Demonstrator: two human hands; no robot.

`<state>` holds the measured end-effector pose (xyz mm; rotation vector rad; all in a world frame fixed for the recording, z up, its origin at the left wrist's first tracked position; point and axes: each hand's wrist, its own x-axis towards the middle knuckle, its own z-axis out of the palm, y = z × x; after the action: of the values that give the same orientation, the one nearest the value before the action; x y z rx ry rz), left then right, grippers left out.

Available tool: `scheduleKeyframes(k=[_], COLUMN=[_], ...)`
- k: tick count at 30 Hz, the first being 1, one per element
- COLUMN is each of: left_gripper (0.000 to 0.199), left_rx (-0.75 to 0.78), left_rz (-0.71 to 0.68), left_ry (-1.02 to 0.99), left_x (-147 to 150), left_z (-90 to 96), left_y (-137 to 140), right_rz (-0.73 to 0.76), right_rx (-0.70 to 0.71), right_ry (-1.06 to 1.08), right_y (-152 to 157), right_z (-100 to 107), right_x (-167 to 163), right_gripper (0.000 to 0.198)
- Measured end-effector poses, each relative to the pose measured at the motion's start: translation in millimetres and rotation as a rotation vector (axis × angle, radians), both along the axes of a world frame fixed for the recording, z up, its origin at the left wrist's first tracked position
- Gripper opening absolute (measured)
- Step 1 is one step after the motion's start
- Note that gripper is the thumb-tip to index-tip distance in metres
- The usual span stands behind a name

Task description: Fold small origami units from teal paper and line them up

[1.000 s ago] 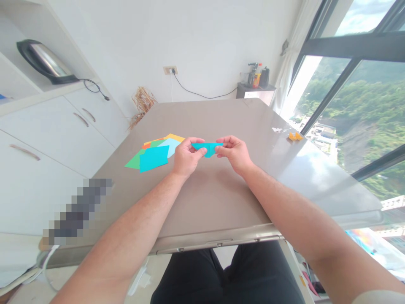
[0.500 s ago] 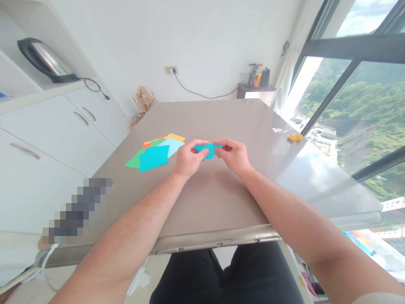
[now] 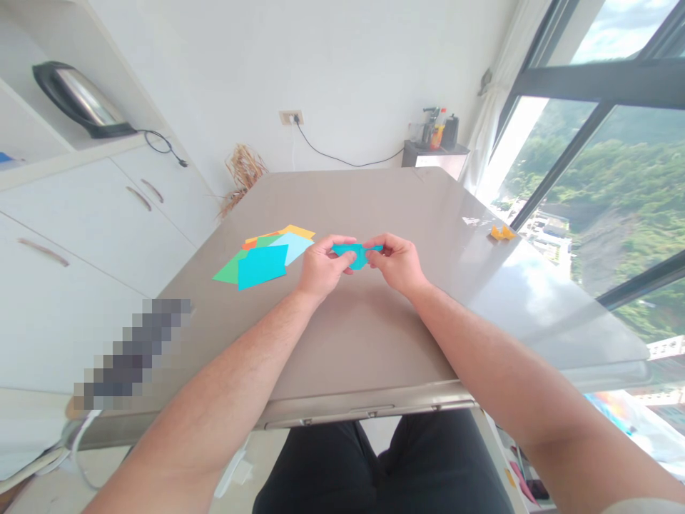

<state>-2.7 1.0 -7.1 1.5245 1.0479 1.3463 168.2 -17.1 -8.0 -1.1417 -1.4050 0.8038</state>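
Observation:
A small folded piece of turquoise paper (image 3: 358, 258) is held up between my two hands, over the middle of the table. My left hand (image 3: 324, 265) pinches its left part, thumb in front and fingers behind. On the other side my right hand (image 3: 397, 262) grips the right part between thumb and fingers. My fingertips cover much of the paper, so its full folded shape is hidden. Left of my left hand lies a fanned stack of coloured paper sheets, with a turquoise sheet (image 3: 262, 267) on top and green, light blue, orange and yellow ones beneath.
The grey-brown table (image 3: 364, 335) stretches out before me. A folded orange paper piece (image 3: 501, 233) sits near its right edge, by the window. A pixelated dark object (image 3: 139, 350) is at the left edge. An electric kettle (image 3: 80, 100) stands on a shelf at left.
My hands and the folded turquoise paper keep nearly the same place. The right fingers have shifted slightly on the paper. The whole view has moved a little.

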Motion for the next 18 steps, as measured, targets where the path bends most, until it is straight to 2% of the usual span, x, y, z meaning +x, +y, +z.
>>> scheduleKeyframes(k=[4,11,18], left_gripper=[0.030,0.025,0.020], left_rx=[-0.026,0.020,-0.036], left_rz=[-0.027,-0.063,-0.107], left_ry=[-0.014,0.044,0.010], left_x=[-1,0,0], left_z=[-0.5,0.5,4.7], left_y=[1,-1,-4], right_rz=[0.035,0.114,0.152], right_rx=[-0.019,-0.098,-0.113], right_ry=[0.057,0.088,0.104], right_y=[1,-4,-2], right_z=[2,11,10], right_x=[1,3,4], right_gripper=[0.014,0.015,0.014])
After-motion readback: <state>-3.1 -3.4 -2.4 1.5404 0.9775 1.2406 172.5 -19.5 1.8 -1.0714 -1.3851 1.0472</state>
